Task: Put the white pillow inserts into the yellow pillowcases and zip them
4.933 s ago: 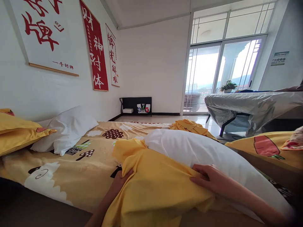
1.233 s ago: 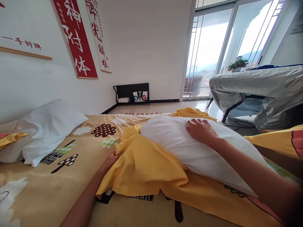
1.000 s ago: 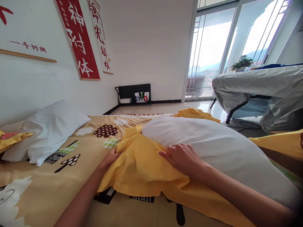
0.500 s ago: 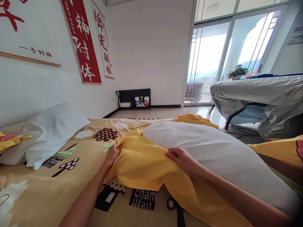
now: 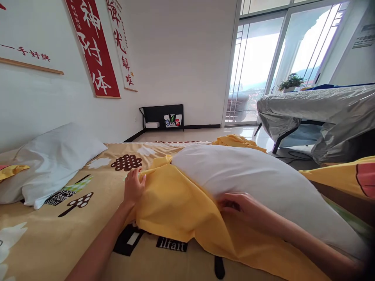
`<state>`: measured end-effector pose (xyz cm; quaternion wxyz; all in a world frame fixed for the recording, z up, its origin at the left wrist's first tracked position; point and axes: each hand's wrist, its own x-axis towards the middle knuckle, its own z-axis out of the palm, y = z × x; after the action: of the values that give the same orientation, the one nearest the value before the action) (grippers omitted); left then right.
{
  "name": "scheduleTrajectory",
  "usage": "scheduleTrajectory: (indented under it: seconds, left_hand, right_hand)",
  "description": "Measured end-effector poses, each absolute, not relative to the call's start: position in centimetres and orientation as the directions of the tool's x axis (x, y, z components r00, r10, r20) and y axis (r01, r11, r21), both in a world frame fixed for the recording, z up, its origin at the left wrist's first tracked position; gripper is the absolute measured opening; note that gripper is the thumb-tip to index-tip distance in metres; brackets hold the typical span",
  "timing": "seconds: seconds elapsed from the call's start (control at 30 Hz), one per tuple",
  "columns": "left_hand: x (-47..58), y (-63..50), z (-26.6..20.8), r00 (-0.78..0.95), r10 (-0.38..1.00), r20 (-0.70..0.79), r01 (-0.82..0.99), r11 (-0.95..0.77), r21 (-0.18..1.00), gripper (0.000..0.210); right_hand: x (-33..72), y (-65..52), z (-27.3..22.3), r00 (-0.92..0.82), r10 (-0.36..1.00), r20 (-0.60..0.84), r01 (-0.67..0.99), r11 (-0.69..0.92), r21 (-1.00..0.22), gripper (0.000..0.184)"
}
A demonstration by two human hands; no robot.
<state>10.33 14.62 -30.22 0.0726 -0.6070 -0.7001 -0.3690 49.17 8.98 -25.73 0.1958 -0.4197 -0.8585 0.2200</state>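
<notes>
A yellow pillowcase point(image 5: 172, 203) lies spread on the patterned bed, along the near side of a plump white pillow point(image 5: 249, 168). My left hand point(image 5: 134, 187) rests at the left edge of the pillowcase, its fingers apart and its thumb raised. Beside the pillow, my right hand point(image 5: 243, 208) is slightly blurred, its fingers closed on the fold of yellow cloth next to the white surface. Part of the pillowcase runs beneath my right forearm. How far the pillow sits inside the cloth is hidden.
Another white pillow point(image 5: 58, 156) lies at the left against the wall. Bunched yellow cloth point(image 5: 237, 141) is at the bed's far edge, and more yellow cloth point(image 5: 340, 175) at the right. Beyond stand a covered table point(image 5: 316, 105) and a low black rack point(image 5: 158, 113).
My left hand has loosened from the pillowcase's corner, its fingers spreading. My right hand has moved slightly down and right along the cloth. The view has tilted down a little.
</notes>
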Motion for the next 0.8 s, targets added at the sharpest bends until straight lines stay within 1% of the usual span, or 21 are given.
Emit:
scheduleTrajectory:
  seconds: [0.07,0.13,0.2,0.23,0.27,0.33,0.43,0.53,0.63,0.7,0.73,0.8]
  left_hand:
    - [13.2,13.6,-28.7,-0.092,0.731,0.676,0.915,-0.206,0.347,0.027]
    - [16.2,12.4,-27.2,0.122,0.651,0.750,0.883,-0.416,0.217,0.025]
    - [19.1,11.1,-25.8,0.303,0.608,0.734,0.824,-0.554,0.119,0.030]
    - [20.3,10.6,-25.1,0.371,0.602,0.708,0.796,-0.599,0.092,0.033]
    - [21.4,10.3,-24.6,0.425,0.601,0.677,0.769,-0.634,0.080,0.037]
    - [23.0,10.0,-23.8,0.490,0.616,0.617,0.732,-0.675,0.092,0.043]
    - [24.3,10.4,-23.0,0.498,0.683,0.534,0.737,-0.658,0.153,0.048]
    - [24.6,10.9,-23.0,0.510,0.737,0.444,0.752,-0.632,0.188,0.053]
    - [24.6,10.9,-23.2,0.587,0.719,0.372,0.703,-0.680,0.206,0.051]
    - [24.9,10.7,-23.5,0.636,0.691,0.345,0.667,-0.716,0.206,0.043]
    - [25.1,10.6,-23.6,0.651,0.681,0.335,0.657,-0.727,0.201,0.038]
    - [25.8,10.5,-23.9,0.660,0.680,0.319,0.662,-0.727,0.183,0.030]
  right_hand:
    - [47.4,8.5,-26.3,-0.559,0.803,0.204,0.652,0.579,-0.491,0.024]
    - [45.7,8.4,-27.1,-0.473,0.843,0.257,0.736,0.539,-0.410,0.024]
    - [44.3,8.7,-27.9,-0.384,0.866,0.320,0.815,0.481,-0.324,0.023]
    - [43.8,9.0,-28.2,-0.355,0.866,0.353,0.841,0.461,-0.283,0.025]
    - [43.4,9.3,-28.5,-0.335,0.860,0.383,0.862,0.445,-0.244,0.029]
    - [43.1,10.1,-28.7,-0.298,0.857,0.421,0.898,0.401,-0.181,0.036]
    - [43.1,11.3,-28.4,-0.242,0.872,0.424,0.937,0.323,-0.129,0.035]
    - [43.4,11.7,-28.2,-0.218,0.883,0.415,0.943,0.300,-0.145,0.025]
    - [44.0,11.4,-28.4,-0.297,0.845,0.445,0.888,0.415,-0.196,0.012]
    - [44.4,11.1,-28.5,-0.342,0.813,0.471,0.823,0.501,-0.267,0.011]
    - [44.6,11.0,-28.5,-0.342,0.815,0.467,0.798,0.515,-0.314,0.013]
    - [45.1,11.0,-28.4,-0.304,0.854,0.422,0.781,0.477,-0.403,0.014]
